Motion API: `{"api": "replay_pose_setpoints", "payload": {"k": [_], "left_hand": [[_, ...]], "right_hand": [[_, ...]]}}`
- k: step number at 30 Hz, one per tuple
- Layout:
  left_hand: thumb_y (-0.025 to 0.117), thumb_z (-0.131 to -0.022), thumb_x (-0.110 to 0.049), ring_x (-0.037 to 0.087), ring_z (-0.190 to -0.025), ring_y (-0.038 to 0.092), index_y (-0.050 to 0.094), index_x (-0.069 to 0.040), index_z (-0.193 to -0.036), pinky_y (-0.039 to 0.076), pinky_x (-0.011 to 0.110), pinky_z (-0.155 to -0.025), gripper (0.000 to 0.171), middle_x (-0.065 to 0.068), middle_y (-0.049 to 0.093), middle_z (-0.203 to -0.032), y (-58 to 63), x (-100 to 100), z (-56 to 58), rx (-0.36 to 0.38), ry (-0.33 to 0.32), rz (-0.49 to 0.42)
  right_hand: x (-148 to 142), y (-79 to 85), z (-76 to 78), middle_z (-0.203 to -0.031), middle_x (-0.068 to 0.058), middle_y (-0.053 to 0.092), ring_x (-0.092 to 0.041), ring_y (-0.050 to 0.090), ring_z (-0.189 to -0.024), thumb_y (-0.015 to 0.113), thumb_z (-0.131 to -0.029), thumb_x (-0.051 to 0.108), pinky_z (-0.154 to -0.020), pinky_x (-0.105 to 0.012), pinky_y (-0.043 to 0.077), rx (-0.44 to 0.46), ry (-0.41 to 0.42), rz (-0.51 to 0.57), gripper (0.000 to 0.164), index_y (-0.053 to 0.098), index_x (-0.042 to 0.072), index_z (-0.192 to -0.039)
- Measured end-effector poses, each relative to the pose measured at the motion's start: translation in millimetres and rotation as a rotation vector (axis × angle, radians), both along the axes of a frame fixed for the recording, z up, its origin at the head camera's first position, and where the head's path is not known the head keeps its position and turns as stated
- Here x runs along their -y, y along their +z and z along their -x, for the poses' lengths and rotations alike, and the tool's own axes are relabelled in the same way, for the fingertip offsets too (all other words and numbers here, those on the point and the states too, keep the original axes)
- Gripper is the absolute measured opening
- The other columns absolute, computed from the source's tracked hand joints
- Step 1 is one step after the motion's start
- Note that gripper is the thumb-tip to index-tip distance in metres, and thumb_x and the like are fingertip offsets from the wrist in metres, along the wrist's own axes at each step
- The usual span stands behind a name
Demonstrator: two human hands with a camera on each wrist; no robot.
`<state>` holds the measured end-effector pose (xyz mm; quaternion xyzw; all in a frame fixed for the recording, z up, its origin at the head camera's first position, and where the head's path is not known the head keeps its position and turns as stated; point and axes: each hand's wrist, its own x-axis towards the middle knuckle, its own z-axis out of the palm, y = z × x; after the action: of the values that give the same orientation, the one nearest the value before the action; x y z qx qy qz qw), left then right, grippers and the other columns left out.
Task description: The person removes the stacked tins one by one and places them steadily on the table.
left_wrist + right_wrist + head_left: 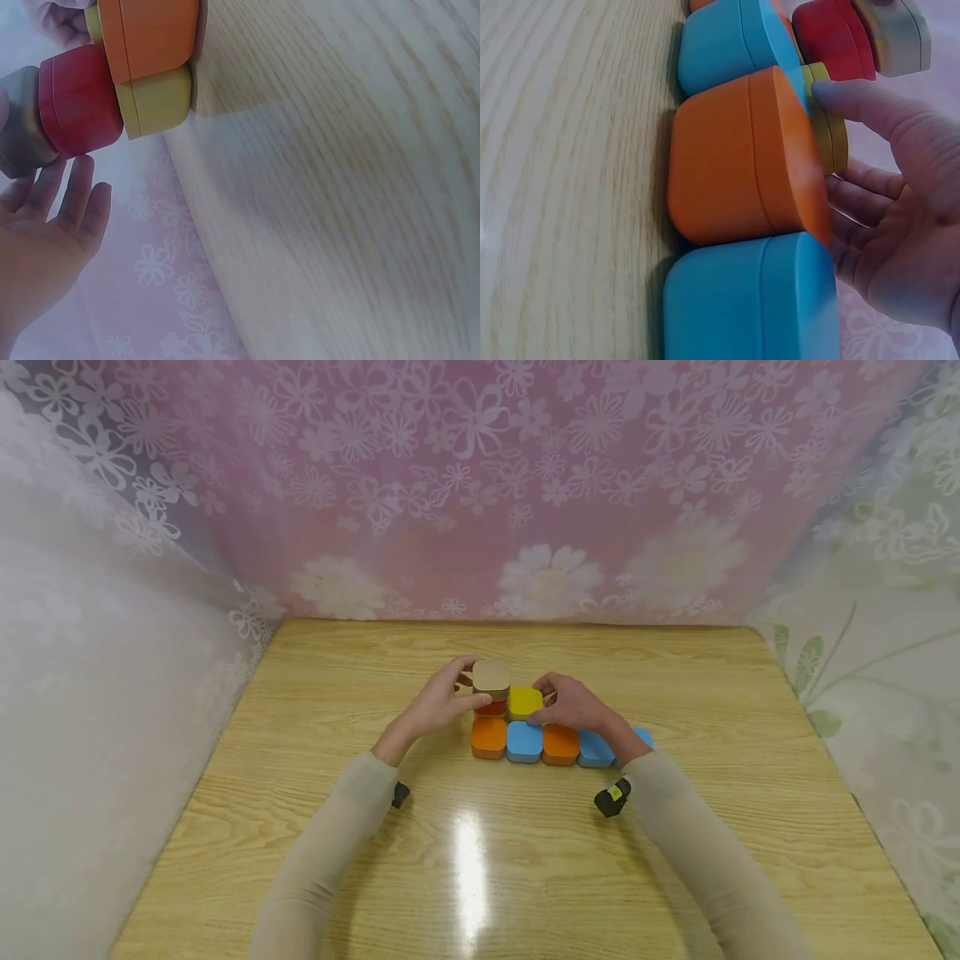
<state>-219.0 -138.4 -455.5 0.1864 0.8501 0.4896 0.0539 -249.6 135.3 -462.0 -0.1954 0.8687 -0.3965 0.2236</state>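
Note:
My left hand (442, 697) holds a beige-gold rounded square box (491, 675) between thumb and fingers. That box tops a red box (81, 101), which stands on a yellow box (157, 101) on the table. My right hand (573, 703) grips a second yellow box (526, 702) beside the red one, its thumb on the near edge and its fingers behind. In front runs a row of boxes: an orange box (489, 737), a blue box (524, 742), another orange box (720, 161) and more blue ones. My right forearm partly covers the row's right end.
The boxes stand on a wood-grain table (337, 877). Flowered pink cloth (480, 485) hangs along its back edge, with pale flowered cloth at both sides. A black wrist device (612, 797) sits under the right sleeve, and another (401, 794) under the left.

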Motion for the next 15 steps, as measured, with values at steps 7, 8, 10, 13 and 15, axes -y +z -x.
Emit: {"api": "replay_pose_setpoints", "payload": {"k": [7, 8, 10, 13, 15], "left_hand": [[0.07, -0.094, -0.032, 0.025, -0.112, 0.053, 0.042, -0.015, -0.147, 0.048, 0.047, -0.095, 0.063, 0.004, 0.053, -0.132, 0.0, -1, -0.4, 0.0, 0.004, 0.0], [0.07, -0.094, -0.032, 0.025, -0.112, 0.053, 0.042, -0.015, -0.147, 0.048, 0.046, -0.095, 0.063, 0.004, 0.053, -0.132, -0.2, -1, -0.2, -0.001, 0.005, 0.001], [0.07, -0.094, -0.032, 0.025, -0.112, 0.054, 0.042, -0.015, -0.147, 0.048, 0.046, -0.095, 0.063, 0.005, 0.053, -0.132, -0.2, -1, -0.1, 0.0, 0.004, 0.001], [0.07, -0.094, -0.033, 0.025, -0.113, 0.053, 0.042, -0.015, -0.147, 0.048, 0.047, -0.095, 0.063, 0.005, 0.053, -0.132, 0.0, -1, 0.2, 0.006, 0.004, -0.002], [0.07, -0.094, -0.033, 0.025, -0.113, 0.053, 0.042, -0.015, -0.147, 0.048, 0.047, -0.096, 0.063, 0.005, 0.052, -0.132, 0.1, -1, 0.4, 0.007, 0.005, -0.001]], "right_hand": [[-2, -3.7, 1.2, -0.132, -0.023, 0.051, -0.037, 0.054, -0.119, 0.078, -0.086, 0.024, -0.099, -0.048, 0.048, 0.0, 0.016, 0.007, 0.068, 0.045, -0.003, -0.139], [-3, -4.7, 1.6, -0.132, -0.023, 0.051, -0.037, 0.054, -0.119, 0.078, -0.086, 0.024, -0.099, -0.048, 0.047, 0.0, 0.016, 0.007, 0.068, 0.045, -0.003, -0.139], [-4, -6.8, 2.4, -0.133, -0.023, 0.05, -0.037, 0.054, -0.119, 0.077, -0.087, 0.025, -0.1, -0.049, 0.047, 0.001, 0.023, 0.008, 0.068, 0.044, -0.003, -0.14], [-5, -9.8, 3.7, -0.135, -0.024, 0.049, -0.038, 0.054, -0.12, 0.076, -0.088, 0.026, -0.101, -0.049, 0.046, -0.001, 0.031, 0.006, 0.069, 0.043, -0.003, -0.141], [-6, -11.1, 4.3, -0.136, -0.024, 0.049, -0.038, 0.054, -0.12, 0.076, -0.088, 0.027, -0.101, -0.05, 0.046, -0.002, 0.033, 0.005, 0.07, 0.043, -0.003, -0.142]]}}
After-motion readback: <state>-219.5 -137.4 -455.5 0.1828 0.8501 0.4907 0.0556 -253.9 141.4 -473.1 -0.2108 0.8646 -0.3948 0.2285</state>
